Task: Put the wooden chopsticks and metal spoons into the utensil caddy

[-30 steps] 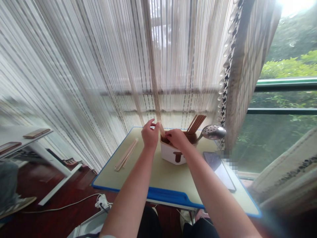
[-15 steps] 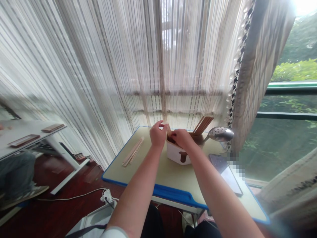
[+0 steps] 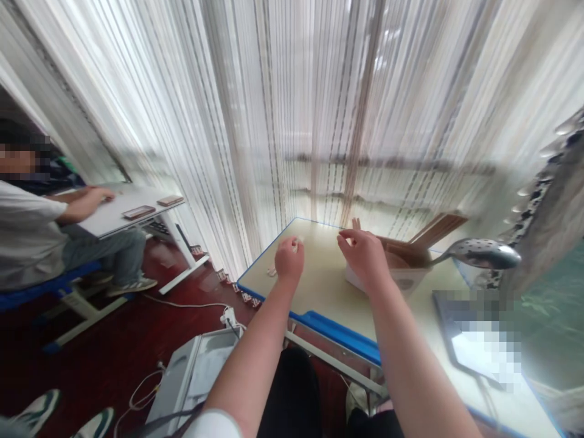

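Head view: left hand (image 3: 289, 258) pinches a small pale item at the fingertips, a grip suited to something so slight. Right hand (image 3: 364, 255), curved open and empty, sits just left of the white caddy (image 3: 401, 281) holding wooden chopsticks (image 3: 438, 230).

On the tabletop (image 3: 319, 258), a caddy (image 3: 404, 278) holds chopsticks (image 3: 438, 223) and a slotted spoon (image 3: 483, 253), and a phone (image 3: 465, 340) lies to its right.

Bright daylight floods through the sheer curtains (image 3: 283, 109), edges warped.
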A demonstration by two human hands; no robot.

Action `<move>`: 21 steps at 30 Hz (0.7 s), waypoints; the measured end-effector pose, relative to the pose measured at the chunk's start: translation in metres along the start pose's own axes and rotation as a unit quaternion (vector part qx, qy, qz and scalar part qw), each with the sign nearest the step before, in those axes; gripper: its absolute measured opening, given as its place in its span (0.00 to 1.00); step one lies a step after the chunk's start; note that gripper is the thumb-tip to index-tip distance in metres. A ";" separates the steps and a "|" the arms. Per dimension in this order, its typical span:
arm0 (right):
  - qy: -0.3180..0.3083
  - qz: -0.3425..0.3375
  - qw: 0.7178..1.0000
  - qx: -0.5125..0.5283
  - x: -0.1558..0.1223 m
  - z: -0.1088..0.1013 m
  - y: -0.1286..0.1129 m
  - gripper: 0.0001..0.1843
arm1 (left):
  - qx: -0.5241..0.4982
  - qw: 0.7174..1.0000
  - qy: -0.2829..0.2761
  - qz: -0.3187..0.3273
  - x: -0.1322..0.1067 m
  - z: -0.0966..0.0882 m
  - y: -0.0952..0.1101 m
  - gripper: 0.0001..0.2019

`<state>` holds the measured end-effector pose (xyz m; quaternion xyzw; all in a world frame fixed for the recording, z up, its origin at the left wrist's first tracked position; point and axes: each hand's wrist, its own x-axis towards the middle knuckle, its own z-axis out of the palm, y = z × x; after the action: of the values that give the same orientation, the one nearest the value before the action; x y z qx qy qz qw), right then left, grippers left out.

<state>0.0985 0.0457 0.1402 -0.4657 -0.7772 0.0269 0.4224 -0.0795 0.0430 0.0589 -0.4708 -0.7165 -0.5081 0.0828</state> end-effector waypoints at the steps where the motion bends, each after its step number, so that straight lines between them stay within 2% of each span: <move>1: -0.013 -0.004 1.000 0.027 -0.005 0.011 -0.008 0.16 | 0.035 0.999 -0.007 -0.010 -0.001 -0.006 -0.018 0.13; 4: -0.094 0.013 0.991 0.091 -0.016 0.058 -0.029 0.15 | 0.129 0.990 -0.037 -0.032 -0.006 -0.021 -0.062 0.15; 6: -0.150 0.037 0.981 0.114 -0.022 0.096 -0.037 0.15 | 0.170 0.982 -0.066 -0.042 -0.009 -0.028 -0.082 0.16; 9: -0.184 0.071 0.974 0.115 -0.030 0.147 -0.042 0.17 | 0.187 0.975 -0.111 -0.048 -0.012 -0.031 -0.097 0.16; 11: -0.184 0.081 0.975 0.096 -0.036 0.170 -0.042 0.17 | 0.186 0.972 -0.133 -0.047 -0.012 -0.031 -0.101 0.16; 15: -0.188 0.054 0.980 0.047 -0.043 0.192 -0.038 0.17 | 0.188 0.971 -0.143 -0.039 -0.012 -0.028 -0.103 0.15; 21: -0.216 -0.004 0.976 0.002 -0.045 0.197 -0.034 0.15 | 0.190 0.971 -0.141 -0.031 -0.011 -0.028 -0.102 0.14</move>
<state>-0.0501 0.0625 0.0002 -0.4454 -0.8516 0.1262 0.2457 -0.1610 0.0093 -0.0009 -0.4908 -0.8186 -0.2937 0.0532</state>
